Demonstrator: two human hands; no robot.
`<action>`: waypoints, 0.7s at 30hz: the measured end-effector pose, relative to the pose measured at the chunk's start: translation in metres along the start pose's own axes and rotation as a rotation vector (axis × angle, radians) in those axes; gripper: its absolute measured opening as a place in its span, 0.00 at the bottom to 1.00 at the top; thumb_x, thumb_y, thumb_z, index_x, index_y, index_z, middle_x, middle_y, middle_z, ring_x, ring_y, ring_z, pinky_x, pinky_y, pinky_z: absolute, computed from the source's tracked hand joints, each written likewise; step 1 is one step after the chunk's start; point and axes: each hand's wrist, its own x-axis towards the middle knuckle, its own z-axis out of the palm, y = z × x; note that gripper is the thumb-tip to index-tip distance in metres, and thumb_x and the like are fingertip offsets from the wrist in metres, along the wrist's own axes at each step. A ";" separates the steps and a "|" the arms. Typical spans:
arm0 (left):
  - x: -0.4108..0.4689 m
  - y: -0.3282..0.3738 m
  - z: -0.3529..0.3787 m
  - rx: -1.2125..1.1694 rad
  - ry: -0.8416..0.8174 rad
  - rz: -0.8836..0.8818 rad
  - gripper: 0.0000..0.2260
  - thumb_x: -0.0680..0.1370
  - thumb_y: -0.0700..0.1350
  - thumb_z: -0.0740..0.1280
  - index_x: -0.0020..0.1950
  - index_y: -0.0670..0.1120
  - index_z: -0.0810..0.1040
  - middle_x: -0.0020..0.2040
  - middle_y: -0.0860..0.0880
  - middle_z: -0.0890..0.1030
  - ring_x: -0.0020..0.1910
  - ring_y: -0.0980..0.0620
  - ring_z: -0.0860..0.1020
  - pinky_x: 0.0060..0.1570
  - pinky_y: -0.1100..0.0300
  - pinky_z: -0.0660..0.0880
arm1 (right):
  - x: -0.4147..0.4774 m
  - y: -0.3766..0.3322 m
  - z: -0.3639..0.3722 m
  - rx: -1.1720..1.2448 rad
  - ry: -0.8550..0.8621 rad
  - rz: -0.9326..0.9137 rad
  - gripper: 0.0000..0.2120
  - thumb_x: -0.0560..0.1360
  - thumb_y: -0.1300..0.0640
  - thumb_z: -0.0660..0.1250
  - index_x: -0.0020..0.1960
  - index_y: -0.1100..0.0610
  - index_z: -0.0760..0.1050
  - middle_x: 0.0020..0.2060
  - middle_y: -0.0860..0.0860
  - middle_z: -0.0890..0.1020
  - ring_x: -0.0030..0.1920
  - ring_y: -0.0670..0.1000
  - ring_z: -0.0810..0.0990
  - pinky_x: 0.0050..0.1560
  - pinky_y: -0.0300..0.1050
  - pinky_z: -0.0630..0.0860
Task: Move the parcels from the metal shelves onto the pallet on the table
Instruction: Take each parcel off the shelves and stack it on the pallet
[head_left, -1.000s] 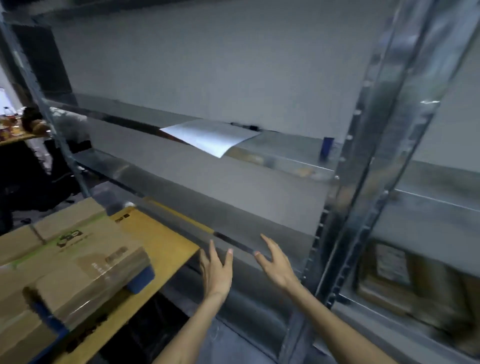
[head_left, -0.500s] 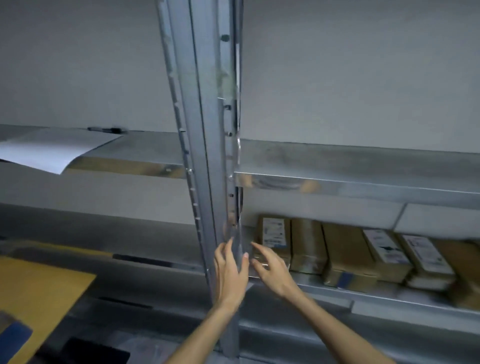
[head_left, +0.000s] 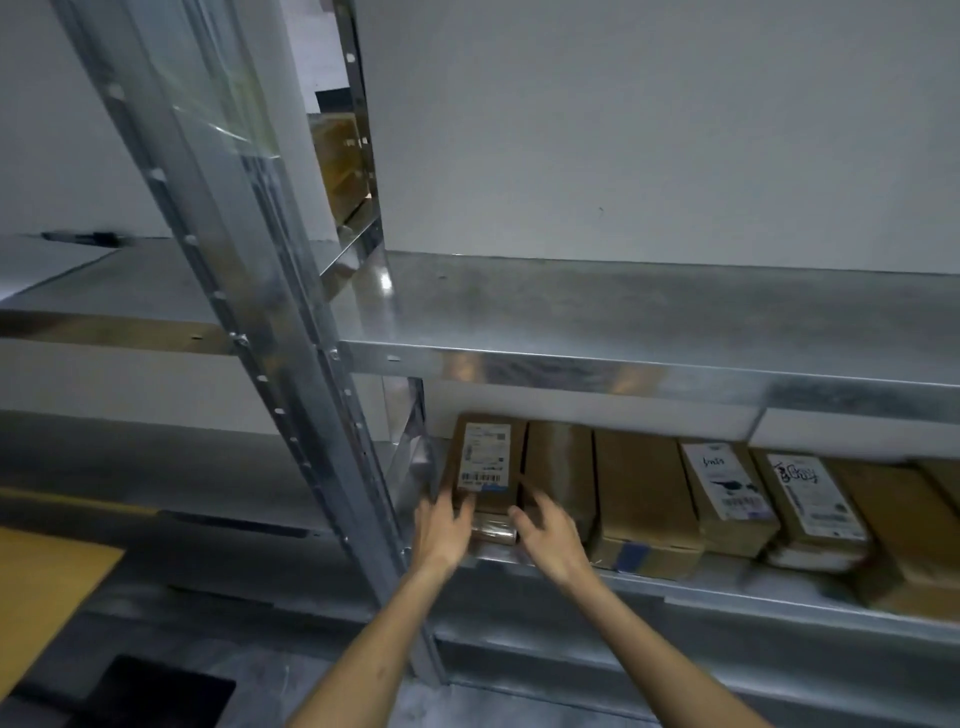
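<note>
A row of several brown cardboard parcels lies on the lower metal shelf (head_left: 727, 590). The leftmost parcel (head_left: 485, 457) carries a white shipping label and sits beside the shelf upright. My left hand (head_left: 441, 530) touches its front left corner, fingers straight. My right hand (head_left: 545, 535) reaches to its front right edge with fingers spread and slightly bent, between this parcel and the tape-wrapped parcel (head_left: 561, 467) next to it. Neither hand has closed round the parcel. The pallet is out of view.
A thick metal upright (head_left: 270, 332) stands left of my hands. The upper shelf (head_left: 649, 317) hangs low over the parcels. More labelled parcels (head_left: 727, 488) continue to the right. A corner of the yellow table (head_left: 47, 582) shows at lower left.
My view has swung right from the table and bare shelf bay to the bay with parcels. Both hands have moved forward past the upright onto the leftmost parcel.
</note>
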 end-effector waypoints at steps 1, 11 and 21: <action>0.007 -0.002 0.001 -0.018 -0.021 0.028 0.23 0.84 0.54 0.57 0.78 0.56 0.60 0.76 0.43 0.64 0.74 0.42 0.65 0.70 0.45 0.65 | 0.002 0.001 0.000 0.002 0.006 -0.002 0.26 0.81 0.51 0.63 0.77 0.53 0.63 0.72 0.51 0.72 0.71 0.52 0.70 0.69 0.43 0.66; 0.050 -0.018 0.004 -0.236 -0.116 0.122 0.20 0.82 0.52 0.63 0.73 0.52 0.69 0.66 0.50 0.78 0.65 0.51 0.76 0.59 0.63 0.73 | 0.032 0.005 0.010 -0.291 -0.027 0.017 0.28 0.81 0.51 0.59 0.79 0.45 0.56 0.70 0.54 0.74 0.60 0.59 0.80 0.59 0.52 0.77; 0.028 -0.029 0.000 -0.291 -0.057 0.191 0.25 0.83 0.47 0.63 0.79 0.56 0.62 0.66 0.58 0.76 0.62 0.65 0.73 0.54 0.80 0.68 | 0.025 0.010 0.041 -0.413 0.078 -0.075 0.27 0.82 0.49 0.56 0.80 0.47 0.54 0.80 0.51 0.53 0.80 0.56 0.48 0.72 0.62 0.65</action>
